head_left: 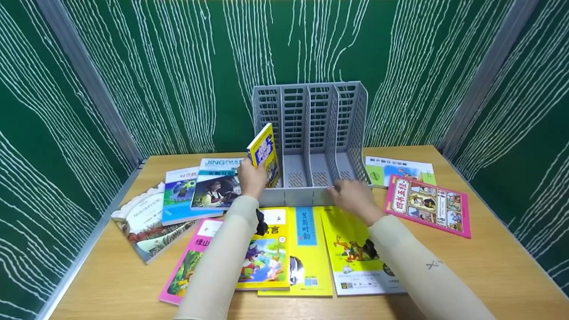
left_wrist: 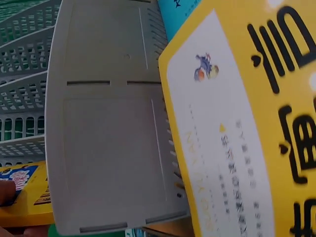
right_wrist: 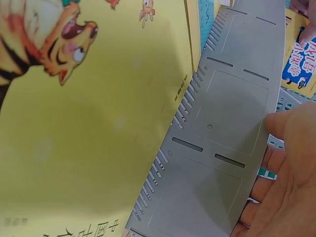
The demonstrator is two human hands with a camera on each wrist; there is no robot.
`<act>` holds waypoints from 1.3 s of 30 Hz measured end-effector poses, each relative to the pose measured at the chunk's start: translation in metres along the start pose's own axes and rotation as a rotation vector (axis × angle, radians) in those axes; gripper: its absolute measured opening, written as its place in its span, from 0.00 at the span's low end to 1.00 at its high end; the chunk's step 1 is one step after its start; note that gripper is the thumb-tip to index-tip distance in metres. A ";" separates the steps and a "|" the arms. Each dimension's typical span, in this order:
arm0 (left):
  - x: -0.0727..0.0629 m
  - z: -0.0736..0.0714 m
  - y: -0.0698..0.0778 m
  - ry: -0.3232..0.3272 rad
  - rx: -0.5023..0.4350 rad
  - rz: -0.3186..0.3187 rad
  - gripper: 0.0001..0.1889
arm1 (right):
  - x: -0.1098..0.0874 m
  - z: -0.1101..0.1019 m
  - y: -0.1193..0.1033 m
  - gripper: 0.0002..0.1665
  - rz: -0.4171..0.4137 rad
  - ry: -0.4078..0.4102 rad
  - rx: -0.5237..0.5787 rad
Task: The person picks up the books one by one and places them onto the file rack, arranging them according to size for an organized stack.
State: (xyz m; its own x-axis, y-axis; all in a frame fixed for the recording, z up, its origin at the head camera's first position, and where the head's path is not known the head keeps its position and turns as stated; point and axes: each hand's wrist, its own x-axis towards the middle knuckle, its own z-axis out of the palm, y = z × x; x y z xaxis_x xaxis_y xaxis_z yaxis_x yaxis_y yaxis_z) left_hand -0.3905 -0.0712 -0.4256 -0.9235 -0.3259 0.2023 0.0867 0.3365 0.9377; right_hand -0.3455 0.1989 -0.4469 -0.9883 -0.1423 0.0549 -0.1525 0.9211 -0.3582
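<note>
My left hand (head_left: 252, 178) grips a yellow book (head_left: 266, 153) by its near edge. The book stands tilted in the leftmost compartment of a grey file organizer (head_left: 299, 195), its blue-and-white cover title facing right. In the left wrist view, a fingertip lies on that yellow book (left_wrist: 29, 200) beyond the organizer's front wall. My right hand (head_left: 353, 198) holds the organizer's front rim towards its right end. Seen from the right wrist, the thumb (right_wrist: 279, 123) meets the rim and the other fingers curl along its inner side.
Before the organizer lie several books, among them a yellow book with a blue title strip (head_left: 311, 266) and a yellow-green one (head_left: 349, 235). More books, including a blue-purple one (head_left: 180, 195), are at left. A pink comic-style book (head_left: 426, 204) overlaps another at right. Green walls enclose the wooden table (head_left: 502, 275).
</note>
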 end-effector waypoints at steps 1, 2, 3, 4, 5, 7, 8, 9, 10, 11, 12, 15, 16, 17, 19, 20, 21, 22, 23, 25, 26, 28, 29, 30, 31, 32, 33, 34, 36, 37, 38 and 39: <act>0.001 -0.002 0.000 -0.015 0.010 -0.005 0.19 | 0.000 0.000 0.000 0.28 -0.001 0.000 0.000; 0.001 -0.004 0.001 -0.028 0.024 -0.004 0.19 | 0.000 0.000 0.000 0.28 -0.003 0.000 0.001; 0.002 -0.006 0.002 -0.041 0.038 -0.007 0.20 | 0.000 -0.001 0.000 0.28 -0.006 0.001 0.001; 0.003 -0.008 0.003 -0.053 0.057 -0.009 0.20 | 0.000 -0.001 0.000 0.28 -0.009 0.002 0.000; 0.004 -0.011 0.005 -0.062 0.077 -0.008 0.20 | 0.000 -0.001 0.000 0.28 -0.009 0.003 0.000; 0.005 -0.017 0.008 -0.085 0.134 -0.008 0.20 | 0.000 -0.001 0.000 0.29 -0.019 0.010 -0.007; 0.006 -0.020 0.010 -0.101 0.160 -0.011 0.20 | -0.001 0.000 0.000 0.29 -0.024 0.014 -0.011; 0.006 -0.023 0.012 -0.120 0.182 -0.019 0.21 | -0.001 0.000 0.000 0.30 -0.027 0.016 -0.014; 0.007 -0.025 0.014 -0.140 0.204 -0.024 0.21 | -0.001 0.000 0.000 0.30 -0.028 0.018 -0.016; 0.007 -0.028 0.015 -0.160 0.222 -0.025 0.22 | -0.001 0.000 0.001 0.30 -0.029 0.018 -0.017; 0.008 -0.030 0.017 -0.180 0.236 -0.029 0.23 | -0.001 0.000 0.001 0.31 -0.026 0.016 -0.015; 0.010 -0.035 0.020 -0.228 0.255 -0.031 0.24 | -0.001 0.001 0.001 0.31 -0.011 0.000 -0.001; 0.011 -0.036 0.020 -0.235 0.258 -0.027 0.24 | -0.001 0.001 0.001 0.31 -0.011 -0.002 0.002; 0.012 -0.037 0.020 -0.241 0.259 -0.022 0.24 | -0.001 0.001 0.001 0.31 -0.011 -0.004 0.004; 0.014 -0.038 0.019 -0.249 0.252 -0.018 0.24 | 0.000 0.001 0.001 0.30 -0.010 -0.006 0.009; 0.015 -0.038 0.019 -0.249 0.247 -0.015 0.23 | 0.000 0.001 0.000 0.30 -0.012 -0.004 0.009; 0.016 -0.038 0.018 -0.249 0.240 -0.014 0.23 | 0.000 0.001 0.000 0.30 -0.012 -0.002 0.009; 0.017 -0.037 0.018 -0.249 0.231 -0.015 0.23 | 0.000 0.001 0.000 0.30 -0.008 -0.003 0.010; 0.018 -0.036 0.017 -0.247 0.226 -0.017 0.23 | 0.000 0.001 -0.001 0.30 -0.005 -0.004 0.010; 0.019 -0.035 0.016 -0.242 0.220 -0.028 0.23 | 0.000 0.002 -0.001 0.30 -0.004 -0.005 0.008; 0.020 -0.034 0.015 -0.237 0.219 -0.033 0.23 | 0.000 0.002 -0.002 0.30 -0.006 -0.003 0.005; 0.021 -0.032 0.014 -0.228 0.213 -0.046 0.23 | -0.001 0.003 -0.002 0.30 -0.008 0.000 0.002; 0.021 -0.031 0.013 -0.220 0.212 -0.050 0.23 | -0.002 0.003 -0.002 0.30 -0.012 0.003 0.000; 0.022 -0.030 0.012 -0.213 0.209 -0.051 0.23 | -0.002 0.003 -0.002 0.30 -0.016 0.007 -0.002; 0.022 -0.029 0.012 -0.207 0.207 -0.051 0.22 | -0.002 0.003 -0.002 0.29 -0.017 0.009 -0.003; 0.023 -0.028 0.011 -0.201 0.208 -0.047 0.22 | -0.002 0.003 -0.002 0.29 -0.018 0.010 -0.004; 0.023 -0.027 0.011 -0.197 0.211 -0.043 0.22 | -0.002 0.003 -0.002 0.29 -0.017 0.011 -0.003; 0.023 -0.027 0.011 -0.194 0.212 -0.038 0.21 | -0.002 0.002 -0.002 0.28 -0.020 0.013 -0.005; 0.023 -0.027 0.012 -0.191 0.222 -0.028 0.21 | -0.002 0.001 -0.002 0.27 -0.028 0.018 -0.007; 0.023 -0.027 0.012 -0.191 0.226 -0.026 0.21 | -0.003 0.000 -0.001 0.27 -0.029 0.020 -0.006; 0.023 -0.027 0.013 -0.190 0.229 -0.023 0.21 | -0.003 -0.001 -0.001 0.27 -0.028 0.020 -0.002; 0.023 -0.027 0.013 -0.192 0.229 -0.023 0.21 | -0.003 -0.002 -0.001 0.27 -0.029 0.020 0.003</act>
State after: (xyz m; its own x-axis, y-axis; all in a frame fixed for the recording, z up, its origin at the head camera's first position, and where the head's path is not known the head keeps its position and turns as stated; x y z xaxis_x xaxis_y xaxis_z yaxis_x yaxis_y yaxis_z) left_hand -0.4008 -0.0983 -0.4008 -0.9798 -0.1705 0.1042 -0.0018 0.5289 0.8487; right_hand -0.3422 0.1996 -0.4448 -0.9833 -0.1613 0.0837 -0.1808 0.9155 -0.3594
